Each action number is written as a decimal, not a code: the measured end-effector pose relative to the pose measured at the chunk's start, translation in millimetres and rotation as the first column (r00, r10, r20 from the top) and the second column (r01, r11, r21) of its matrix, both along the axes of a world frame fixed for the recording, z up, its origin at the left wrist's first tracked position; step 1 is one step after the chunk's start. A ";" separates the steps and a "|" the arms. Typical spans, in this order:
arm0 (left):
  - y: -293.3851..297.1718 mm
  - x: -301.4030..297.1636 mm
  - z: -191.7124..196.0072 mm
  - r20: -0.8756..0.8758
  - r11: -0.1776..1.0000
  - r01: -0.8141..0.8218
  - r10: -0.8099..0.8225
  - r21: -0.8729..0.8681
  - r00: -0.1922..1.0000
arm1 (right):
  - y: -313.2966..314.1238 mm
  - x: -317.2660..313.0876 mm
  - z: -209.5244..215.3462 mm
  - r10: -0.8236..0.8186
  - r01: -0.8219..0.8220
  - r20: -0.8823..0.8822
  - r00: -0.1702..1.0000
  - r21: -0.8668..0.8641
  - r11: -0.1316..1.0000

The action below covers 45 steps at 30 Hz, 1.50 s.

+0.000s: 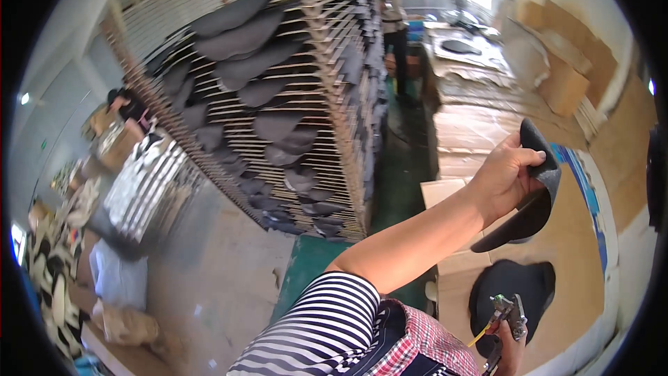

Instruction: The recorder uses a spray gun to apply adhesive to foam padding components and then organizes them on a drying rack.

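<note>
at three o'clock, clamps fingers of left hand (506,175) on sheet (539,205) edge; at four, right hand (512,352) fingers on gun (516,319) over pad (495,280), with cardboard (581,264) past its edge.

dark grey sheet (530,219): bent, raised | black sheet (511,280): lying flat | spray gun (516,319): held

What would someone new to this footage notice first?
Probably the tall slatted rack left of centre, layered with dark grey pieces. Next, at right, the left hand holds up a curved dark piece. At lower right, the right hand grips a metal spray-gun-like tool, seen against a dark sheet on brown board.
</note>
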<state>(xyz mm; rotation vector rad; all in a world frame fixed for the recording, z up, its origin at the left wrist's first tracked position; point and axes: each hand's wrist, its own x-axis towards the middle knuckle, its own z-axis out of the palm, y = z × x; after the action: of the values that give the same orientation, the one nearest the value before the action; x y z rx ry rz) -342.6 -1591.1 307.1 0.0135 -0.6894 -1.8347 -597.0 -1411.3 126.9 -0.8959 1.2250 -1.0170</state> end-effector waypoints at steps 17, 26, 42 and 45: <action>57.5 134.7 -6.3 0.036 0.771 -0.621 0.623 0.139 0.781 | 15.8 53.7 23.0 0.089 -0.101 -0.059 0.994 -0.241 0.965; 26.0 207.8 -48.6 0.460 0.633 -0.774 0.678 0.029 0.573 | 93.2 41.4 65.5 -0.252 0.218 -0.157 0.955 -0.207 0.954; -78.7 185.7 -113.3 0.128 0.984 0.176 -0.176 0.013 0.976 | 225.5 122.1 121.1 -0.824 0.775 -0.205 0.529 -0.280 0.567; -86.5 184.5 -117.5 -0.131 0.885 0.454 -0.440 0.105 0.888 | 241.6 130.7 128.4 -0.817 0.790 -0.307 0.487 -0.244 0.563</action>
<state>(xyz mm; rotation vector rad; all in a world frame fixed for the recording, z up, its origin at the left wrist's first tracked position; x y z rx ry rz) -158.0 -1677.6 189.6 -0.1665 -0.5219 -2.3079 -466.3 -1169.7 255.3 -0.5443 2.0750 -1.6932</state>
